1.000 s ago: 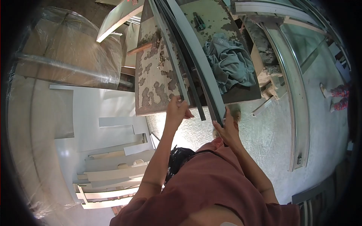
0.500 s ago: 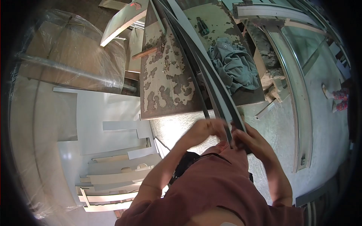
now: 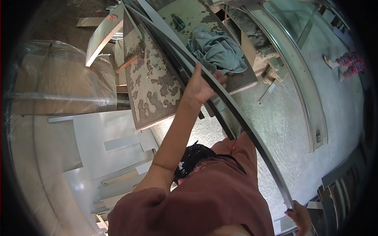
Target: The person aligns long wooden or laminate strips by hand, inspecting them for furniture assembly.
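A long, narrow dark strip with a pale edge (image 3: 249, 129) runs diagonally from the table past the front of my body. My left hand (image 3: 200, 87) is around its middle, thumb on one side and slightly blurred fingers on the other. Low at the right, my right hand (image 3: 300, 217) grips the strip's near end. More dark strips (image 3: 225, 125) lie across the worn table (image 3: 155, 96), their near ends jutting over its front edge. A crumpled grey-green cloth (image 3: 218, 51) sits on the table beside the strips.
On the table lie a dark green object (image 3: 178, 22) and a wooden handle (image 3: 126, 63). Plastic-wrapped boxes (image 3: 71, 78) and pale panels (image 3: 94, 133) stand left. A long metal rail (image 3: 303, 90) is at right, with a person's patterned trouser legs (image 3: 352, 63) beyond.
My hands, close together at the strips' near ends before, are now far apart. The left went forward along the strip; the right drew its end back and right. The view has shifted.
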Demonstrator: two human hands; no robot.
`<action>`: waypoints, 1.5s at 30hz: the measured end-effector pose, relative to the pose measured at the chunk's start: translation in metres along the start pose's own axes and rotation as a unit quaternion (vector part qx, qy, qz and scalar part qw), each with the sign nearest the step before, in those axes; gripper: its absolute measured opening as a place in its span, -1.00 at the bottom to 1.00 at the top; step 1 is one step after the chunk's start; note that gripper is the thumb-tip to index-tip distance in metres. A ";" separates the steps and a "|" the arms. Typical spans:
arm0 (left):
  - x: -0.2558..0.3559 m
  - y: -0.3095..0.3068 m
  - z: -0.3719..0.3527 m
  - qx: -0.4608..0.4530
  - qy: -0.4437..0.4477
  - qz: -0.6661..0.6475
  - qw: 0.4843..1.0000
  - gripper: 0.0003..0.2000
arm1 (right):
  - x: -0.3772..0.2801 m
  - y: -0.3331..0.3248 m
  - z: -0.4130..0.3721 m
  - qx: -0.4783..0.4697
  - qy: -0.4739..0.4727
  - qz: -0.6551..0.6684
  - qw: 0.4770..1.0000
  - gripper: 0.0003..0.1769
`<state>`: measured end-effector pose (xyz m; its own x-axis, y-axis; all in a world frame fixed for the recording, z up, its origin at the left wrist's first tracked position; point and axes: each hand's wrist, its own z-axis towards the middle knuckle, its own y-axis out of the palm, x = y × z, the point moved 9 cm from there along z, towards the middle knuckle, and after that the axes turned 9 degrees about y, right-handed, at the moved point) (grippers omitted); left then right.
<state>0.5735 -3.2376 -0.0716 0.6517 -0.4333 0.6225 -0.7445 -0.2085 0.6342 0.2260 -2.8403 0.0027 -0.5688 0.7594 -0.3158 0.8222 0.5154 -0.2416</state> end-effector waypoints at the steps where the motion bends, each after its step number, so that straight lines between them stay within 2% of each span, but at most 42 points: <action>1: -0.018 -0.001 -0.007 0.025 -0.045 -0.027 0.998 -0.49 | 0.010 0.007 0.005 0.064 -0.030 -0.116 0.991 -0.61; 2: -0.031 0.001 -0.014 0.022 -0.048 -0.024 0.998 -0.49 | 0.028 0.022 0.013 0.066 -0.029 -0.112 0.991 -0.61; 4: -0.060 -0.008 -0.029 0.081 -0.043 0.014 0.996 -0.54 | 0.076 0.028 0.026 0.197 0.056 -0.053 0.977 -0.68; 6: -0.078 0.011 -0.046 0.020 -0.018 0.037 0.999 -0.59 | 0.115 0.043 0.032 0.214 0.078 -0.046 0.973 -0.70; 10: -0.109 0.032 -0.092 0.042 -0.029 0.060 0.997 -0.60 | 0.172 0.057 0.024 0.263 0.123 -0.004 0.957 -0.75; 11: -0.118 0.037 -0.103 0.039 -0.034 0.054 0.997 -0.60 | 0.185 0.064 0.022 0.274 0.100 -0.012 0.956 -0.75; 18: -0.184 0.053 -0.168 0.000 -0.061 0.079 0.995 -0.67 | 0.280 0.128 0.011 0.208 0.124 0.051 0.969 -0.74; 20: -0.208 0.049 -0.186 -0.001 -0.110 0.128 0.986 -0.67 | 0.312 0.150 0.007 0.210 0.099 0.060 0.971 -0.78; 21: -0.218 0.048 -0.193 -0.033 -0.128 0.155 0.979 -0.65 | 0.322 0.161 0.004 0.211 0.073 0.068 0.972 -0.80; 24: -0.239 0.052 -0.208 -0.046 -0.154 0.164 0.973 -0.62 | 0.349 0.186 -0.012 0.208 0.095 0.086 0.970 -0.81; 28: -0.252 0.047 -0.209 -0.058 -0.157 0.184 0.969 -0.59 | 0.334 0.188 -0.032 0.192 0.131 0.113 0.966 -0.80; 30: -0.256 0.041 -0.201 -0.060 -0.151 0.184 0.969 -0.59 | 0.336 0.188 -0.035 0.245 0.113 0.089 0.959 -0.77; 34: -0.252 0.043 -0.184 -0.057 -0.127 0.176 0.974 -0.62 | 0.319 0.176 -0.043 0.271 0.120 0.097 0.950 -0.74; 37: -0.244 0.048 -0.166 -0.057 -0.124 0.166 0.977 -0.66 | 0.301 0.161 -0.047 0.299 0.131 0.041 0.944 -0.72; 44: -0.224 0.073 -0.130 -0.074 -0.126 0.147 0.978 -0.62 | 0.246 0.147 -0.050 0.235 0.169 0.037 0.956 -0.71; 45: -0.218 0.080 -0.124 -0.090 -0.115 0.155 0.977 -0.59 | 0.237 0.145 -0.049 0.247 0.141 0.020 0.958 -0.72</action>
<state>0.3897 -3.0512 -0.1000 0.3330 -0.6411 0.6915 -0.8504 0.1127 0.5140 0.2114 -2.5664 -0.0621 -0.4511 0.8879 -0.0903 0.6932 0.2848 -0.6620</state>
